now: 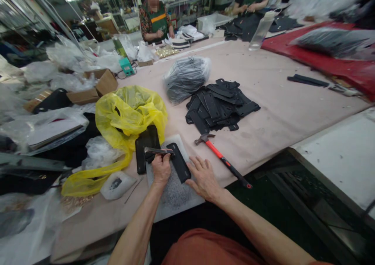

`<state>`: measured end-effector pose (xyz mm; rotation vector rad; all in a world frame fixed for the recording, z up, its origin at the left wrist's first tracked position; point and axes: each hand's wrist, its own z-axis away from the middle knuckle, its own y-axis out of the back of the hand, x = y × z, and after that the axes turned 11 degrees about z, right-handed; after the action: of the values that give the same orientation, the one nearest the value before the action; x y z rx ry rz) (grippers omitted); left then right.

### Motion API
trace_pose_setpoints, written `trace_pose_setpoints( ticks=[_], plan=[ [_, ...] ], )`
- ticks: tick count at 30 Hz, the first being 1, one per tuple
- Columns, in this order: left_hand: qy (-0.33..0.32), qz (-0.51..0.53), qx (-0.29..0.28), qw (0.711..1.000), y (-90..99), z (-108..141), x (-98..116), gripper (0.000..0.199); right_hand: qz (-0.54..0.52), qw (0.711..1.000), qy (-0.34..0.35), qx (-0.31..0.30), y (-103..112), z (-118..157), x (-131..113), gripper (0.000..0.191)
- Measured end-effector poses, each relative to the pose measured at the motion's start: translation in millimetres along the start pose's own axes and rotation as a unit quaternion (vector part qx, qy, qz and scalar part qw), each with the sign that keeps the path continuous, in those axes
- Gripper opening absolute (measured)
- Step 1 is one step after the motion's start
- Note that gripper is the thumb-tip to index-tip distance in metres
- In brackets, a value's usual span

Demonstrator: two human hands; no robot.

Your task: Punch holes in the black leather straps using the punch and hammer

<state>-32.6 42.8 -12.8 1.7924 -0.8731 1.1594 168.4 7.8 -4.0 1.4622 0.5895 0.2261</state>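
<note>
From my head, one camera looks forward and down over my nearby bare fingers point(199, 164) and the broad, pale-pink tabletop point(278, 104).

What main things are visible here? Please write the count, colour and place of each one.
Flat rounded strips: many, black, heaped on the table
Speckled flat board: 1, white, table's near edge
Rounded strip between hands: 1, black, on the board
Slim metal tool: 1, silvery, in left hand
Claw hammer: 1, red-and-black handle, right of board
Crumpled plastic bag: 1, yellow, beyond left hand
Stuffed plastic bag: 1, clear, dark contents, left of heap
Small boxy device: 1, teal, far left
Plastic bottle: 1, translucent, far right
Co-workers: at least 2, green vests, beyond table
Left hand: 1, bare, holding tool
Right hand: 1, bare, beside strip
</note>
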Motion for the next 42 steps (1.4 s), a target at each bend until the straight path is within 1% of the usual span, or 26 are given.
trace_pose_setpoints(
  ticks=[2, 5, 7, 9, 13, 17, 22, 25, 29, 35, 39, 42],
  plan=[
    [0.0, -0.009, 0.006, 1.0, 2.1, -3.2, 4.9, 0.023, 0.005, 1.0, -0.012, 0.018, 0.6, -21.1, 1.1, 0.059],
    [-0.005, -0.012, -0.006, 1.0, 3.3, -8.0, 6.4, 0.023, 0.004, 0.999, -0.026, 0.046, 2.2, -49.6, -1.6, 0.057],
    [-0.002, -0.007, -0.017, 1.0, 2.9, -9.5, 2.2, 0.022, 0.0, 0.997, -0.043, 0.064, 1.0, -61.9, -5.7, 0.056],
    [0.01, -0.003, -0.019, 1.0, 2.2, -9.2, -4.5, 0.022, -0.004, 0.995, -0.061, 0.08, -2.5, -67.2, -9.9, 0.055],
    [0.019, -0.012, -0.02, 1.0, 0.8, -6.1, -13.1, 0.022, -0.023, 0.992, -0.064, 0.107, -9.7, -63.8, -13.7, 0.047],
    [0.01, -0.004, -0.053, 0.999, -4.9, -8.4, -9.6, 0.021, -0.056, 0.99, -0.052, 0.118, -12.4, -56.8, -12.5, 0.042],
    [0.011, 0.02, -0.095, 0.995, -17.6, -20.1, -4.7, 0.02, -0.083, 0.986, -0.058, 0.13, -17.2, -49.8, -12.8, 0.032],
    [0.023, 0.037, -0.096, 0.994, -19.9, -23.2, -5.0, 0.02, -0.088, 0.984, -0.068, 0.141, -18.8, -48.5, -13.1, 0.028],
    [0.022, 0.045, -0.068, 0.996, -15.5, -20.3, -8.4, 0.021, -0.087, 0.984, -0.077, 0.135, -14.8, -54.6, -11.9, 0.031],
    [0.02, 0.03, -0.058, 0.998, 0.2, -14.5, -13.0, 0.022, -0.083, 0.986, -0.064, 0.131, -12.3, -62.6, -10.6, 0.031],
    [-0.001, 0.002, -0.076, 0.997, 8.9, -10.4, -13.2, 0.021, -0.091, 0.985, -0.071, 0.129, -15.5, -62.3, -11.1, 0.031],
    [-0.012, -0.01, -0.092, 0.996, 10.0, -8.1, -12.8, 0.02, -0.096, 0.984, -0.074, 0.13, -16.4, -62.0, -11.2, 0.033]
  ],
)
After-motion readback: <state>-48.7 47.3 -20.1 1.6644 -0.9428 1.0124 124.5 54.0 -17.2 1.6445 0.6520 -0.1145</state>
